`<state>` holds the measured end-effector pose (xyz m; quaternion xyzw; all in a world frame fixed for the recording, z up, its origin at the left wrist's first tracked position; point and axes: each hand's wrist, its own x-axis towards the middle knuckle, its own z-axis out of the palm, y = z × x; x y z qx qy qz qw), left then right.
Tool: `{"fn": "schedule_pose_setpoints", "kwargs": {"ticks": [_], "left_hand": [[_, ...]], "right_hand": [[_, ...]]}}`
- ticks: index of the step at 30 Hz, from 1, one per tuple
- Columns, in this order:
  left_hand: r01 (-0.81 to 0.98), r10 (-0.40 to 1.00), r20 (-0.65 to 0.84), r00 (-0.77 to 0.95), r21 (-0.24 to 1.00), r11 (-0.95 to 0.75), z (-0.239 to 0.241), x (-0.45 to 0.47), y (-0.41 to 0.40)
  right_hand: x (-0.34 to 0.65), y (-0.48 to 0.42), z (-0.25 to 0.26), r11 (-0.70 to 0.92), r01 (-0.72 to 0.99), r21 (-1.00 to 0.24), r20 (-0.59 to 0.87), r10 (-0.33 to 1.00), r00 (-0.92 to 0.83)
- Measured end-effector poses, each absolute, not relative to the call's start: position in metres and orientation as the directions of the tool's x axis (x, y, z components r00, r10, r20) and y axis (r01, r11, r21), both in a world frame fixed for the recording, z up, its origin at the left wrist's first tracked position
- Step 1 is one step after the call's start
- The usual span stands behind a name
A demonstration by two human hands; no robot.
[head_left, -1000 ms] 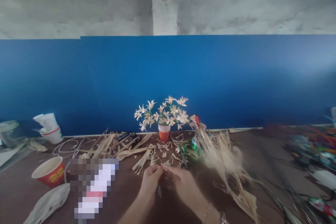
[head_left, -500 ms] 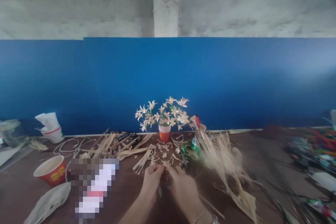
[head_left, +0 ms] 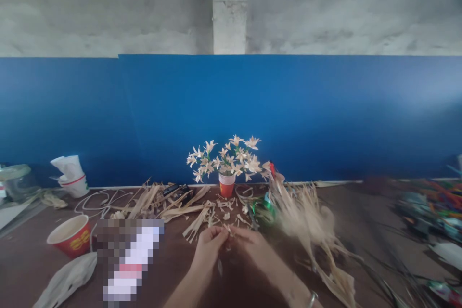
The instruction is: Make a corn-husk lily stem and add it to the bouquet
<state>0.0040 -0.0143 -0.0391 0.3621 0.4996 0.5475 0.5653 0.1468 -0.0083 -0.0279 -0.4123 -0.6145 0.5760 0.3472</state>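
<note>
My left hand [head_left: 210,244] is closed in a pinch near the table's middle, on a small pale piece of dried husk [head_left: 228,229]. From the other side, my right hand [head_left: 251,241] brings its closed fingertips to the same piece. Most of it is hidden by the fingers. A thin pale tip [head_left: 220,266] hangs below my left hand. Beyond both hands, a red paper cup [head_left: 226,187] holds a bunch of cream husk flowers [head_left: 236,158]. Small husk scraps [head_left: 226,216] lie between that cup and my hands.
Husk strips [head_left: 144,200] lie at left, and a frayed husk bundle [head_left: 306,216] at right. Beside that bundle is a green tape roll [head_left: 263,209]. A larger red paper bowl [head_left: 74,238] stands at left. A blue panel [head_left: 231,101] closes off the back.
My right hand has turned and its forearm has swung to the right. Its fingertips now meet the left ones, with the pale husk piece showing between them. My left hand has hardly moved.
</note>
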Motion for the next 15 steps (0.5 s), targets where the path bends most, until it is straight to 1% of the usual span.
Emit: {"fn": "schedule_pose_setpoints", "kwargs": {"ticks": [2, 4, 5, 7, 10, 12, 15], "left_hand": [[-0.28, 0.978, -0.171, -0.12, 0.951, 0.132, -0.045, 0.005, -0.014], [-0.258, 0.973, -0.17, -0.159, 0.958, 0.125, -0.05, 0.007, -0.013], [-0.24, 0.97, -0.166, -0.179, 0.963, 0.121, -0.053, 0.007, -0.012], [-0.205, 0.966, -0.156, -0.209, 0.972, 0.112, -0.057, 0.008, -0.01], [-0.173, 0.963, -0.149, -0.223, 0.979, 0.111, -0.059, 0.008, -0.007], [-0.151, 0.963, -0.143, -0.23, 0.982, 0.11, -0.06, 0.008, -0.006], [-0.122, 0.962, -0.136, -0.238, 0.986, 0.11, -0.059, 0.007, -0.007]], "right_hand": [[0.145, -0.013, -0.026, 0.203, 0.237, -0.95, 0.096, 0.912, -0.398], [0.144, -0.016, -0.027, 0.376, 0.415, -0.828, 0.226, 0.903, -0.366], [0.143, -0.018, -0.029, 0.423, 0.514, -0.746, 0.264, 0.897, -0.355], [0.14, -0.021, -0.033, 0.438, 0.689, -0.577, 0.281, 0.899, -0.336], [0.133, -0.024, -0.039, 0.4, 0.832, -0.385, 0.278, 0.91, -0.309], [0.131, -0.024, -0.04, 0.39, 0.869, -0.306, 0.283, 0.908, -0.308], [0.137, -0.018, -0.039, 0.369, 0.895, -0.251, 0.291, 0.911, -0.294]]}}
